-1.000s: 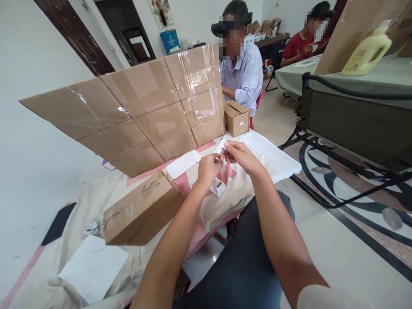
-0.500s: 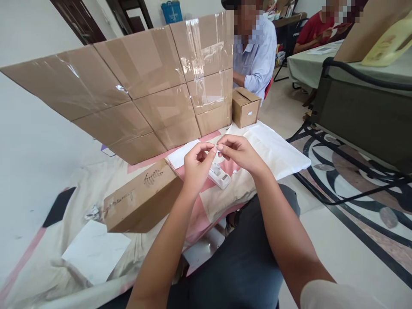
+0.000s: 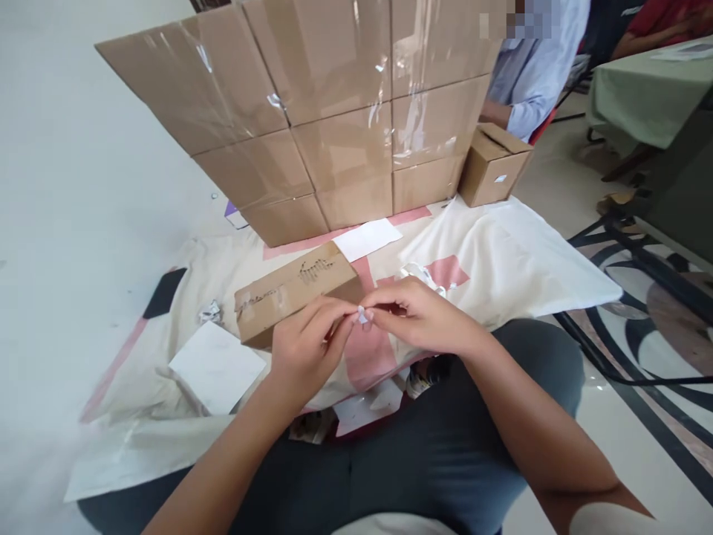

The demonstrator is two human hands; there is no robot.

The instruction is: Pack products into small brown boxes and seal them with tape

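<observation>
Between my fingertips is a small whitish piece [image 3: 362, 315], too small to name for certain. My left hand [image 3: 312, 334] pinches it from the left with thumb and forefinger. From the other side my right hand [image 3: 417, 316] pinches the same piece, so the two hands nearly meet over the table's front edge. A white object [image 3: 419, 273] lies on the cloth just behind my right hand, which partly hides it. Left of my hands lies a long cardboard box [image 3: 295, 286] with dark handwriting on top, its near end partly covered by my left hand.
A tall panel of taped cardboard boxes [image 3: 339, 141] stands along the back. Beside it are a small carton [image 3: 495, 167] and a person in a light blue shirt [image 3: 523, 82]. White sheets [image 3: 217, 368], crumpled foil [image 3: 210, 313] and a black flat object [image 3: 165, 293] lie on the cloth.
My view has turned left and down. Both hands have come lower and nearer to me, away from the white object, still pinching the small piece, which now shows more clearly.
</observation>
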